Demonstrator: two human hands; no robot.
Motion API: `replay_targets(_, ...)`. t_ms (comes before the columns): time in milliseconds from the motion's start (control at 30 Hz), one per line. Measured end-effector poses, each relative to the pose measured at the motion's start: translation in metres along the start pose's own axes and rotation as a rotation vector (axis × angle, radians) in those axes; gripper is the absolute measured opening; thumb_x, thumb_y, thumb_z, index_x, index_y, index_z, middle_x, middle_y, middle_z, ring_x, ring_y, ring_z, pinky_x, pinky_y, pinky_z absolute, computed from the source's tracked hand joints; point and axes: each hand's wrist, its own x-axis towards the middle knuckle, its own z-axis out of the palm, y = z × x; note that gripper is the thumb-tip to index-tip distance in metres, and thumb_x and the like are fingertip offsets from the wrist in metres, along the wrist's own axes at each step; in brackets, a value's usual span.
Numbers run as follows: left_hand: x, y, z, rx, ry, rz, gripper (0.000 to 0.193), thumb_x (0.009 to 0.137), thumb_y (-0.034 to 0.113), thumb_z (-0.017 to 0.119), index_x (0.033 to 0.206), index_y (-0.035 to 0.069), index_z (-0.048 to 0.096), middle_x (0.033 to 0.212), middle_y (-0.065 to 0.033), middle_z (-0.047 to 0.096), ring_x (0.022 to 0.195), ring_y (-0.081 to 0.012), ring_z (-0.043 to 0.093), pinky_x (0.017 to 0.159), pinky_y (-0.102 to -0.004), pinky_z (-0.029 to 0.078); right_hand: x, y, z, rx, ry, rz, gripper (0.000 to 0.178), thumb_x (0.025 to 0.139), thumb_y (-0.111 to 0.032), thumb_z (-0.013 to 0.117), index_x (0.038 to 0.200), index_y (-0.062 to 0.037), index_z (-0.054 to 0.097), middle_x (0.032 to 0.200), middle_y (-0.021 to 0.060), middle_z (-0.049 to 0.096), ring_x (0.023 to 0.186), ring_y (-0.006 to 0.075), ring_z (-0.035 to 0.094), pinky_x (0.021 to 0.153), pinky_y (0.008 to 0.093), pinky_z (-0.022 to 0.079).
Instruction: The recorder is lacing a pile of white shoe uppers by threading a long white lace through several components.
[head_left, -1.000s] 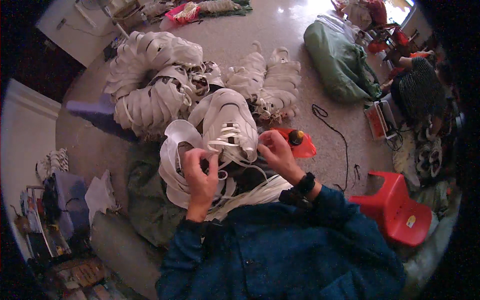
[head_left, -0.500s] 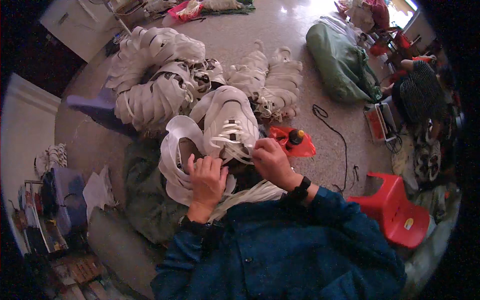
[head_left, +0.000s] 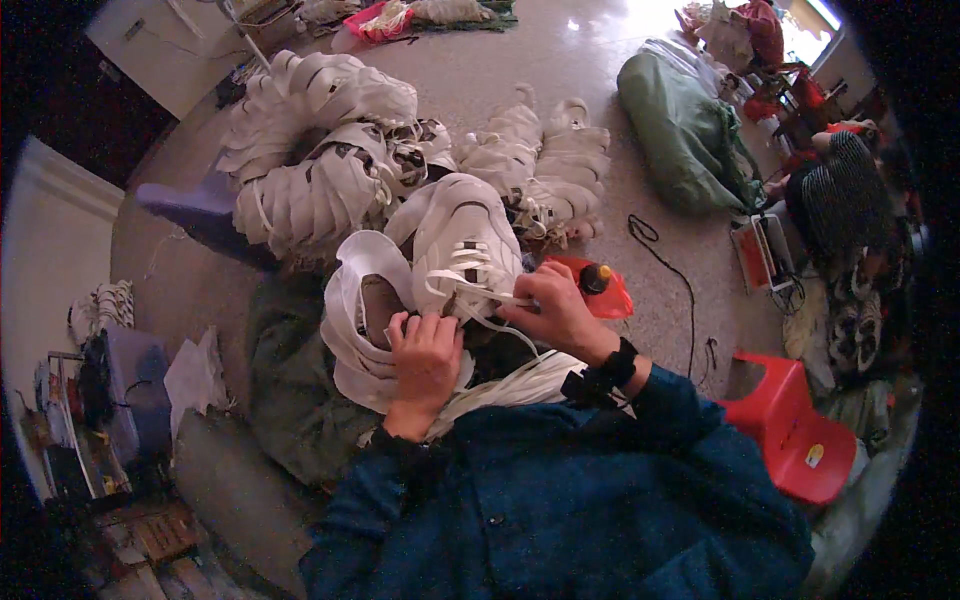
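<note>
A white shoe upper (head_left: 462,225) lies toe-away in front of me, its lace partly threaded across the tongue. My right hand (head_left: 562,318) pinches a white shoelace (head_left: 470,287) at the upper's right side. Fingers together, my left hand (head_left: 426,362) grips the near left edge of the same upper; the fingertips are partly hidden. Against its left side rest more white uppers (head_left: 362,335), nested together. A bundle of loose white laces (head_left: 510,392) lies across my lap, below both hands.
Stacked white uppers (head_left: 310,190) lie on a purple stool (head_left: 200,215), with further rows (head_left: 570,165) beyond. To the right are a dark bottle (head_left: 594,279) on a red plastic bag (head_left: 618,298), a black cord (head_left: 680,270), a red stool (head_left: 795,430) and a green sack (head_left: 680,130). Another person (head_left: 840,190) sits far right.
My right hand has shifted slightly right and down, and a length of lace now stretches from the upper to its fingers. The left hand's fingers have drawn together on the upper's edge.
</note>
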Motion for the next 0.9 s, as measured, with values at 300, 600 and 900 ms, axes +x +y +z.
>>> replay_targets(300,-0.004,-0.011,-0.019,0.041,0.015,-0.003,0.008,0.079,0.014,0.065,0.083,0.010,0.058,0.081,-0.0057,0.053,0.084,-0.0240,0.054,0.092,-0.0448,0.036,0.008,-0.004,0.015,-0.189,0.124,-0.021,0.025,0.070,-0.027,0.075,0.074,-0.0070,0.060,0.080,0.0105,0.059,0.087,0.0308,0.056,0.087,0.0414,0.038)
replay_targets(600,-0.003,-0.027,-0.033,0.066,0.101,-0.087,0.010,0.078,0.010,0.066,0.085,0.010,0.059,0.083,-0.0061,0.057,0.084,-0.0270,0.056,0.094,-0.0472,0.035,-0.004,0.005,0.013,0.067,0.166,0.047,0.030,0.076,-0.026,0.074,0.091,-0.0049,0.059,0.087,0.0117,0.059,0.087,0.0305,0.057,0.081,0.0409,0.043)
replay_targets(900,0.002,-0.013,-0.024,-0.154,0.094,-0.172,0.034,0.079,0.018,0.069,0.108,0.005,0.058,0.101,-0.0113,0.060,0.097,-0.0281,0.057,0.104,-0.0501,0.032,-0.029,0.011,0.023,0.924,0.161,0.416,0.035,0.090,-0.019,0.065,0.116,0.0010,0.054,0.110,0.0072,0.062,0.097,0.0161,0.060,0.088,0.0307,0.048)
